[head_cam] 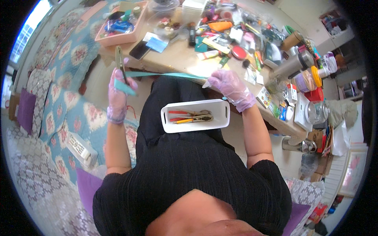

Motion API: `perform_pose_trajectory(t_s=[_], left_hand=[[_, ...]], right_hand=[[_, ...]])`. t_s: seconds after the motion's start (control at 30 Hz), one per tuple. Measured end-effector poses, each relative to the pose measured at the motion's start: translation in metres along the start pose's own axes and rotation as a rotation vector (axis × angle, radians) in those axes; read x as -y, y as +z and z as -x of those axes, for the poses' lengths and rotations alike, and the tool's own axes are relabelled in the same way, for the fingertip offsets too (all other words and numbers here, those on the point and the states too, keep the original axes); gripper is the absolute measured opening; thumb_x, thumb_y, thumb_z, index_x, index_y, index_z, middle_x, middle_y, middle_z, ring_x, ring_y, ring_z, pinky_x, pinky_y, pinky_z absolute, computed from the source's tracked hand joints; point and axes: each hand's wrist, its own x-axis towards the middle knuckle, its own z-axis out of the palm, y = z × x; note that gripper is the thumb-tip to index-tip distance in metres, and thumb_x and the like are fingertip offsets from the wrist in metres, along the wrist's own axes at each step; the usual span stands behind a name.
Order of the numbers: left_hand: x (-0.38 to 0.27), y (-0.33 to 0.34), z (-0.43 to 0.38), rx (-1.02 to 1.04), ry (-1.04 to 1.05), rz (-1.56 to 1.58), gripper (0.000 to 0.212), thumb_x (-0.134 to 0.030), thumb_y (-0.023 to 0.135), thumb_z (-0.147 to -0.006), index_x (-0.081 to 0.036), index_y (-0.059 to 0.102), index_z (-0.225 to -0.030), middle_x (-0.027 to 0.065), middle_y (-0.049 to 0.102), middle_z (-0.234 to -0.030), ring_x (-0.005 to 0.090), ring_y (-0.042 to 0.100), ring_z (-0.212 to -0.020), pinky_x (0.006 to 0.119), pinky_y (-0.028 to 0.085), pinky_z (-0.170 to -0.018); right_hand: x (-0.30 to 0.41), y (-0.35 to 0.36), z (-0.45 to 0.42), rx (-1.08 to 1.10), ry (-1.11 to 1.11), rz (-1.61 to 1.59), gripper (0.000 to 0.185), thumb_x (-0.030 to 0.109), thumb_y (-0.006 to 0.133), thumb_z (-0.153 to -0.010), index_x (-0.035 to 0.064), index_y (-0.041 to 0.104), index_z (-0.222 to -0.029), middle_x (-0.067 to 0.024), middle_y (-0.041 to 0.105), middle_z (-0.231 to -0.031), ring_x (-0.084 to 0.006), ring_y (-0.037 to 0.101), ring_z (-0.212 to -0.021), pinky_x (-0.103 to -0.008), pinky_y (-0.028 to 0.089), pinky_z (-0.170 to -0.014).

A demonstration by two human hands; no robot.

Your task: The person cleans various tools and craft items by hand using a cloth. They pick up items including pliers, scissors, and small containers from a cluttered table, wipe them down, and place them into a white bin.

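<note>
Both of my hands wear thin translucent pinkish gloves. In my left hand (116, 96) is a flat dark patterned object (119, 59), seen nearly edge-on, so its kind is unclear. A strip of teal ribbon (174, 75) lies across that object and stretches to my right hand (229, 87). The fingers of my right hand are pinched around the ribbon's other end. Between my forearms, a white plastic basket (193, 129) rests on my lap. Inside it lie pliers with red handles (178, 112) and a tool with yellow handles (183, 121).
A cluttered table (168, 60) stands before me. It carries a pink bin (121, 38), a phone (139, 50), a red round case (238, 52), a steel thermos (295, 63) and a glass jar (276, 85). To my left, a white power strip (81, 150) lies on a floral-covered seat (65, 118).
</note>
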Motion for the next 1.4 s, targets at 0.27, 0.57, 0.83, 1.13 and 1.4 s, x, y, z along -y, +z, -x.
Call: perform_pose_trajectory(t_s=[0.27,0.57,0.83,1.13,1.4], left_hand=[[0.047,-0.004,-0.039,-0.051,0.28,-0.326,0.033,-0.03,0.045,-0.101,-0.009,0.06,-0.121,0.0061,0.061,-0.072,0.0119,0.056,-0.058,0.024,0.044,-0.052],[0.016,0.068,-0.003,1.031,0.465,-0.652,0.034,-0.031,0.047,-0.1,-0.007,0.063,-0.118,0.0186,0.068,-0.097,0.0372,0.066,-0.088,0.042,0.053,-0.078],[-0.016,0.047,-0.002,0.391,-0.018,0.319,0.078,-0.067,0.022,-0.097,-0.004,0.068,-0.09,0.0013,0.061,-0.067,0.0105,0.055,-0.058,0.025,0.043,-0.054],[0.034,0.043,-0.034,0.341,0.46,-1.252,0.021,-0.016,0.048,-0.097,-0.01,0.06,-0.114,0.0098,0.066,-0.096,0.0208,0.068,-0.077,0.033,0.056,-0.069],[-0.006,0.059,0.033,0.648,0.385,-0.098,0.029,-0.028,0.051,-0.096,-0.008,0.061,-0.114,0.0079,0.065,-0.078,0.0193,0.063,-0.065,0.03,0.05,-0.058]], right_hand=[[0.05,-0.007,0.043,0.191,-0.343,0.432,0.013,0.017,0.065,-0.086,0.0048,0.067,-0.091,-0.0141,0.061,-0.072,-0.0331,0.061,-0.068,-0.0411,0.048,-0.062],[0.121,-0.088,-0.044,-0.584,-0.533,0.447,0.013,0.018,0.061,-0.095,0.0107,0.071,-0.097,-0.008,0.068,-0.086,-0.0175,0.065,-0.078,-0.0302,0.049,-0.069],[-0.002,-0.074,-0.114,-0.37,-0.6,0.751,0.008,0.014,0.062,-0.089,0.0113,0.069,-0.086,-0.0074,0.063,-0.075,-0.0227,0.064,-0.066,-0.0337,0.053,-0.062],[0.12,0.012,-0.013,0.174,-1.059,0.335,0.005,0.011,0.064,-0.085,0.0091,0.063,-0.09,-0.0051,0.059,-0.075,-0.0178,0.063,-0.068,-0.0299,0.053,-0.058],[0.031,-0.056,-0.105,0.105,-0.528,0.067,0.023,0.025,0.061,-0.093,0.0026,0.065,-0.091,-0.0067,0.065,-0.081,-0.0148,0.06,-0.071,-0.0317,0.052,-0.069]])
